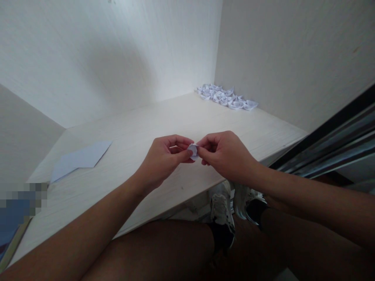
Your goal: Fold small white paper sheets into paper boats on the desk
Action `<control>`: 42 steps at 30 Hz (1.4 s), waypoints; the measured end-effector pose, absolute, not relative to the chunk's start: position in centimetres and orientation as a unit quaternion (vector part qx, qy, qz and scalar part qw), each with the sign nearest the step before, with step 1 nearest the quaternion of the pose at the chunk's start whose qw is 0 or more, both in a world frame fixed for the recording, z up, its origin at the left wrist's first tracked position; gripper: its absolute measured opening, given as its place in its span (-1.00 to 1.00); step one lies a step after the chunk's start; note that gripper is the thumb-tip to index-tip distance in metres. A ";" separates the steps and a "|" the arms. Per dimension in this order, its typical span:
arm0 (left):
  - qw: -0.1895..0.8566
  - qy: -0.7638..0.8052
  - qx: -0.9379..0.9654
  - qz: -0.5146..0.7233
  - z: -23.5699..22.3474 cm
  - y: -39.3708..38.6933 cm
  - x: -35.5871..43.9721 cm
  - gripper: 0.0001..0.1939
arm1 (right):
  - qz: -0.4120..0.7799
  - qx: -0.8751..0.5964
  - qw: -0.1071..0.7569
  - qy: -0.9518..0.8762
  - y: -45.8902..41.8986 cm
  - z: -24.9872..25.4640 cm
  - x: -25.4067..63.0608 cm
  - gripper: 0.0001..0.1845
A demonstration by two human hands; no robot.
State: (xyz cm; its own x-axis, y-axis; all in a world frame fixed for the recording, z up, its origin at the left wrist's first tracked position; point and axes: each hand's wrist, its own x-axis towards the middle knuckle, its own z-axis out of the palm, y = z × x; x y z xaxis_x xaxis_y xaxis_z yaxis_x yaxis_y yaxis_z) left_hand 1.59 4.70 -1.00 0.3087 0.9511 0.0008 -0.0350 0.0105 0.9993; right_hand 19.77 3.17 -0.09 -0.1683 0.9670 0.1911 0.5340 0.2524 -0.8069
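Observation:
Between my two hands, above the front part of a pale wooden shelf [140, 128], is a small folded piece of white paper [193, 149]. My left hand [171, 151] pinches it from the left, thumb in front and fingers behind. From the right, my right hand [218, 147] grips its other side between thumb and forefinger. The paper's exact shape is partly hidden by the fingers. A heap of small folded white paper boats [224, 97] lies in the back right corner of the shelf.
Flat sheets of white paper [82, 158] lie at the left of the shelf. Light panels rise at the back and sides. A dark-framed edge [325, 128] runs along the right. Below the shelf's front edge are my legs and shoes [221, 207]. A pixelated patch [17, 210] covers something at lower left.

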 end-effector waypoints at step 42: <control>0.779 0.360 0.476 0.191 -1.0 6.4 0.0 -0.64 | 0.462 -0.325 0.224 -0.794 3.0 1.0 22.5 -0.71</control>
